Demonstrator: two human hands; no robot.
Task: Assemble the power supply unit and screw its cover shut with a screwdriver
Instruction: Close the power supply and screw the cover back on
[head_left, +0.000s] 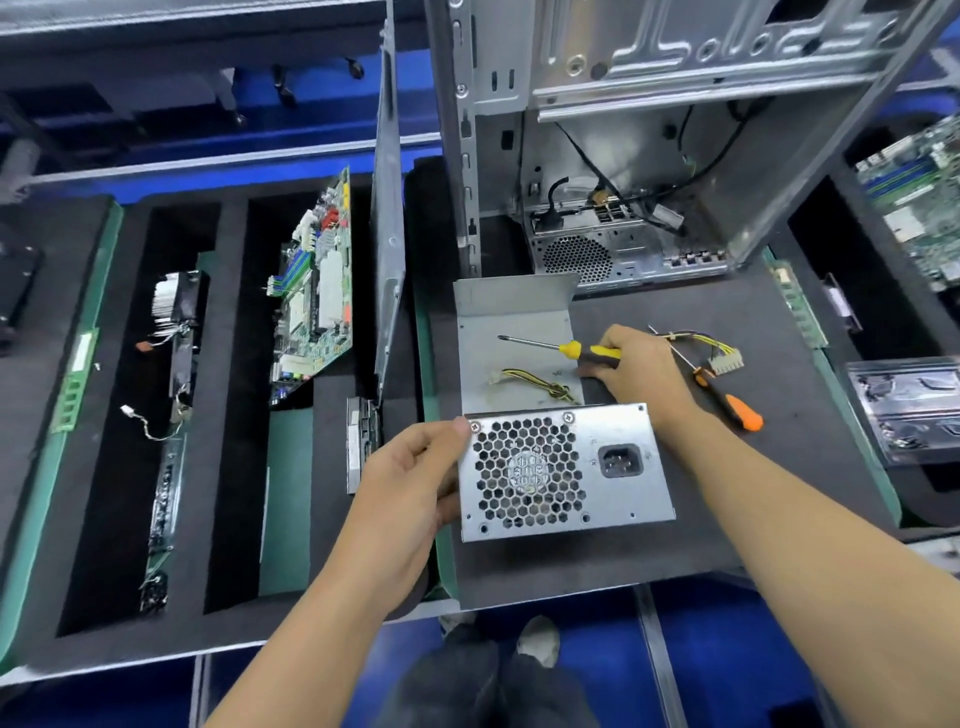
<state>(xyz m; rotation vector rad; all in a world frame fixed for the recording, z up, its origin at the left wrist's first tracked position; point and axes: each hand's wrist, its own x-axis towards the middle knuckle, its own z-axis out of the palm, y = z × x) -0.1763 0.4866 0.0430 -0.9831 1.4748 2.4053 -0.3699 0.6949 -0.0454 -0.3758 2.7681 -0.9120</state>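
Left hand (410, 483) steadies power supply (566, 470) on foam mat (701, 519).

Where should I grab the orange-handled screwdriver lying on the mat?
Probably the orange handle, coming from above on its near-right end. The orange-handled screwdriver lies flat and free; its thin shaft runs up-left under the white connector's wires beside the right hand.

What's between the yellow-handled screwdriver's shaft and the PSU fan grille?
Head view: a knotted yellow-and-black cable bundle with a white connector lies on the grey metal cover plate, between the yellow-handled screwdriver and the power supply unit.
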